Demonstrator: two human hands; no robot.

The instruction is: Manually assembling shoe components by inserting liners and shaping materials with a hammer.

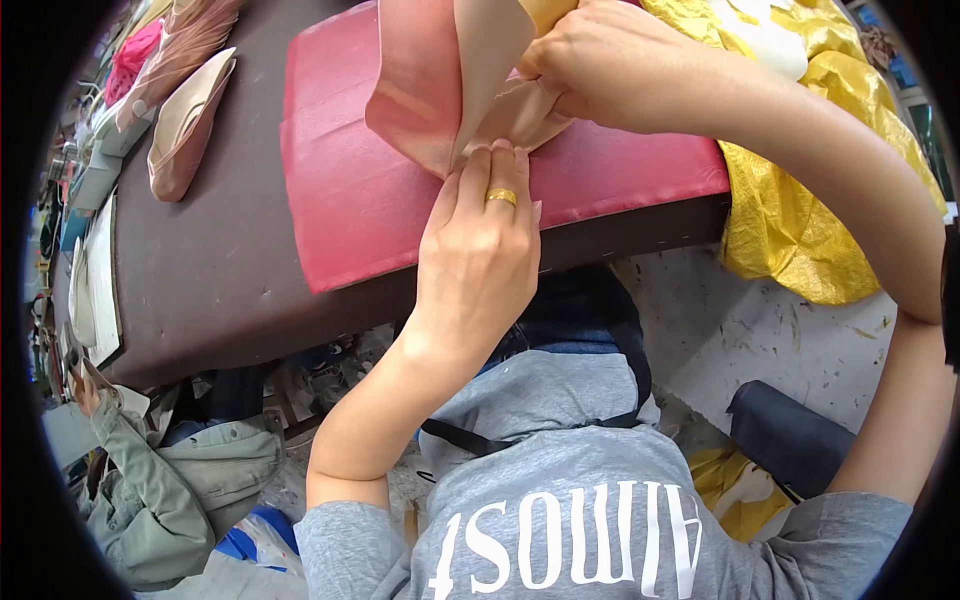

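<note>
A glossy pink sheet (415, 90), leather-like with a beige side (488, 65), stands folded up over a dark red mat (345, 205). My left hand (480, 235), wearing a gold ring, has its fingers stretched out close together, their tips pressing on the sheet's low edge. Above and to the right, my right hand (615, 65) is closed in a pinch on the same sheet near its raised beige part. The pinched edge is partly hidden behind the fingers. Both hands are over the mat, near the middle of the bench's front edge.
The mat covers part of a brown padded bench (200, 265). A pink shoe upper (188, 135) lies at the left, with more pink pieces (190, 50) beyond. Crumpled gold sheeting (800, 210) hangs at the right. Another person's grey-green sleeve (150, 490) shows at lower left.
</note>
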